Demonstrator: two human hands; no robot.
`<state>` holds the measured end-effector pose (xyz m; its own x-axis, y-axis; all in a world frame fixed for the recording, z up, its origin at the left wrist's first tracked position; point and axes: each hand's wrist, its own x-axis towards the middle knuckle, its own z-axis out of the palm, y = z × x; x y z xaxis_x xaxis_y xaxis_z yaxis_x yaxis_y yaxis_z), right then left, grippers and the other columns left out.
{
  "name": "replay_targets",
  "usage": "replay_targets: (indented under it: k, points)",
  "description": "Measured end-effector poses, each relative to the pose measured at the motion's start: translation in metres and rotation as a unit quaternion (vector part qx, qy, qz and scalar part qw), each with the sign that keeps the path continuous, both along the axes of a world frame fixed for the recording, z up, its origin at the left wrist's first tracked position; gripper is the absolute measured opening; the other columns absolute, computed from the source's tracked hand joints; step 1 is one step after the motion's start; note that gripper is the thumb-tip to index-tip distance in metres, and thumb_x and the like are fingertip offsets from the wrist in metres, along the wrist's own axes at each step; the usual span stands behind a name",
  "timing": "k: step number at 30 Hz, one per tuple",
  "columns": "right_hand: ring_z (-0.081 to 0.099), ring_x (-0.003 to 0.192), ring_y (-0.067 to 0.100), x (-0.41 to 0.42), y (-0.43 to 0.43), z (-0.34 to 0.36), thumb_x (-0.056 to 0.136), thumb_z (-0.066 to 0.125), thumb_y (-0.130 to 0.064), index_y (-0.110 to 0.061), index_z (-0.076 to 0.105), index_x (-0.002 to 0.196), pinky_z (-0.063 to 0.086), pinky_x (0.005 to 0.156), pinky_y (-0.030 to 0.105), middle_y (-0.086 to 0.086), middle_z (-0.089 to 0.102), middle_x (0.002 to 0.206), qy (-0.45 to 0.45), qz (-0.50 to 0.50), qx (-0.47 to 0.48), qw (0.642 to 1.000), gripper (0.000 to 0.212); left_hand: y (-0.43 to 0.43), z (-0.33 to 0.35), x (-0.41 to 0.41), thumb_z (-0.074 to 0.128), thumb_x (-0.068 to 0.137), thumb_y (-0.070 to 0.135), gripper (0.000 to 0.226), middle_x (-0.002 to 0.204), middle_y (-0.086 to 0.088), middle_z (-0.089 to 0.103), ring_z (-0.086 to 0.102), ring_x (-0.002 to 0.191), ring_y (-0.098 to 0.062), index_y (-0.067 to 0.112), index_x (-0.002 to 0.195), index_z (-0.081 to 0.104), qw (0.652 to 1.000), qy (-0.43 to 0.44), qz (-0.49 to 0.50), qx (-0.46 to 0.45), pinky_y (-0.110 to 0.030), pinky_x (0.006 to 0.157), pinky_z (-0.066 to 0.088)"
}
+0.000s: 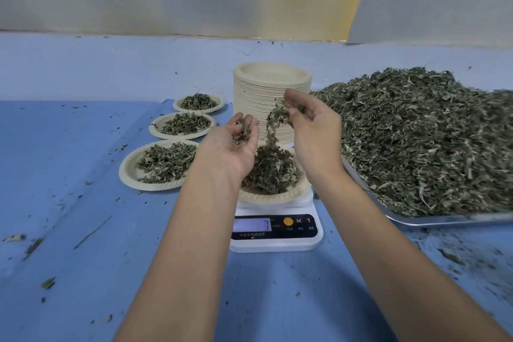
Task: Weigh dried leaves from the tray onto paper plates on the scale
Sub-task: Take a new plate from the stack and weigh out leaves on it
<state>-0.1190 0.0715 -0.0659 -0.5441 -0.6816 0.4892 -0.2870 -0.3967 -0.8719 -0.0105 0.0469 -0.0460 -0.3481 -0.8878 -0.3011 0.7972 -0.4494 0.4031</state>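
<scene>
- Forearms [177, 258] reach in from the near edge; the left hand [233, 150] cups a few dried leaves [244, 130] in curled fingers, and the right hand [313, 130] pinches a tuft, with bits dropping.
- Both hands hover just above the paper plate [274, 196], which is heaped with leaves and sits on the scale [277, 243].
- Metal tray [444, 221] of leaves lies just right, cut off by the frame; the plate stack [266, 91] stands just behind.
- Three filled plates [133, 172] sit to the left, with open blue cloth [55, 147] beyond them.
- Scale readout is blurred.

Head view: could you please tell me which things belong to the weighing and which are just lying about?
Job: scale, plate on it, tray, dried leaves, plate stack, three filled plates, left hand, right hand.
Lying about: leaf scraps on the blue cloth.
</scene>
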Motion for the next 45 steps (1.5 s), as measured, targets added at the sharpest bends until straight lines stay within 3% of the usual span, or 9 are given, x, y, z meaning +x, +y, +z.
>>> replay_targets:
  k: [3, 10, 15, 19, 23, 28, 33, 39, 45]
  points:
    - [0.059, 0.095, -0.007, 0.0, -0.001, -0.001, 0.093, 0.049, 0.004, -0.007, 0.061, 0.122, 0.046, 0.091, 0.011, -0.008, 0.063, 0.107, 0.005, 0.001, 0.008, 1.0, 0.034, 0.0, 0.002, 0.004, 0.038, 0.097, -0.007, 0.021, 0.089, -0.02, 0.056, 0.058, 0.11, -0.028, -0.004, 0.09, 0.058, 1.0, 0.006, 0.0, 0.001, -0.028, 0.09, 0.051]
    - [0.06, 0.104, 0.005, 0.001, 0.0, -0.001, 0.093, 0.049, 0.005, -0.005, 0.061, 0.121, 0.047, 0.097, 0.02, -0.004, 0.064, 0.109, -0.009, 0.008, 0.007, 1.0, 0.032, -0.001, 0.002, 0.006, 0.039, 0.097, -0.007, 0.021, 0.089, -0.021, 0.056, 0.058, 0.113, -0.028, -0.004, 0.088, 0.058, 1.0, 0.001, 0.0, 0.004, -0.029, 0.093, 0.05]
    - [0.062, 0.095, 0.0, 0.011, 0.0, 0.002, 0.091, 0.048, 0.01, -0.003, 0.063, 0.117, 0.049, 0.095, 0.019, -0.001, 0.066, 0.104, -0.06, 0.053, -0.015, 0.997, 0.033, 0.005, 0.002, -0.006, 0.036, 0.097, -0.003, 0.023, 0.103, -0.021, 0.056, 0.059, 0.096, -0.029, -0.005, 0.111, 0.055, 0.999, -0.009, -0.026, -0.021, -0.034, 0.094, 0.05]
    - [0.063, 0.103, 0.007, 0.017, 0.002, -0.002, 0.09, 0.048, 0.009, -0.007, 0.067, 0.113, 0.048, 0.098, 0.024, 0.0, 0.068, 0.107, 0.003, 0.034, 0.0, 0.999, 0.033, 0.013, 0.005, -0.015, 0.033, 0.098, 0.01, 0.031, 0.126, -0.021, 0.058, 0.056, 0.117, -0.033, -0.001, 0.119, 0.053, 0.998, 0.007, -0.043, -0.053, -0.042, 0.101, 0.044]
    - [0.062, 0.104, 0.008, 0.011, 0.008, -0.004, 0.089, 0.047, 0.004, -0.012, 0.07, 0.106, 0.047, 0.099, 0.029, -0.004, 0.069, 0.103, 0.012, 0.009, 0.004, 1.0, 0.033, 0.016, 0.008, -0.029, 0.037, 0.1, 0.017, 0.034, 0.121, -0.016, 0.062, 0.06, 0.11, -0.028, 0.001, 0.125, 0.054, 0.997, -0.022, -0.045, -0.065, -0.036, 0.082, 0.05]
    - [0.061, 0.095, 0.011, -0.023, 0.02, -0.001, 0.093, 0.045, -0.01, -0.014, 0.071, 0.104, 0.048, 0.094, 0.033, -0.001, 0.07, 0.106, 0.011, -0.033, 0.03, 0.999, 0.028, 0.022, 0.008, -0.077, 0.038, 0.096, 0.001, 0.018, 0.081, -0.011, 0.054, 0.053, 0.07, -0.019, 0.005, 0.089, 0.054, 0.99, -0.063, -0.093, -0.084, -0.026, 0.063, 0.044]
    - [0.059, 0.097, 0.008, -0.077, 0.043, -0.001, 0.091, 0.046, -0.016, -0.018, 0.071, 0.104, 0.045, 0.087, 0.026, -0.006, 0.069, 0.107, 0.032, -0.134, 0.096, 0.986, 0.028, 0.035, -0.004, -0.136, 0.039, 0.098, 0.004, 0.032, 0.092, -0.012, 0.057, 0.057, 0.079, -0.021, -0.001, 0.127, 0.052, 0.971, -0.154, -0.142, -0.114, -0.025, 0.057, 0.048]
    - [0.059, 0.081, 0.029, -0.125, 0.062, -0.008, 0.092, 0.042, -0.022, -0.004, 0.065, 0.083, 0.046, 0.072, 0.039, 0.008, 0.067, 0.084, 0.053, -0.153, 0.254, 0.954, 0.031, 0.061, -0.007, -0.174, 0.036, 0.1, 0.042, 0.046, 0.132, -0.004, 0.052, 0.046, 0.126, -0.02, 0.01, 0.13, 0.051, 0.887, -0.305, -0.279, -0.206, -0.032, 0.102, 0.038]
    - [0.059, 0.107, 0.021, -0.136, 0.063, -0.006, 0.095, 0.037, -0.021, -0.019, 0.065, 0.119, 0.046, 0.094, 0.038, 0.003, 0.065, 0.119, 0.096, -0.13, 0.283, 0.945, 0.037, 0.065, -0.002, -0.173, 0.031, 0.1, 0.049, 0.057, 0.154, -0.003, 0.029, 0.026, 0.14, -0.018, 0.015, 0.145, 0.033, 0.842, -0.382, -0.288, -0.248, -0.031, 0.106, 0.025]
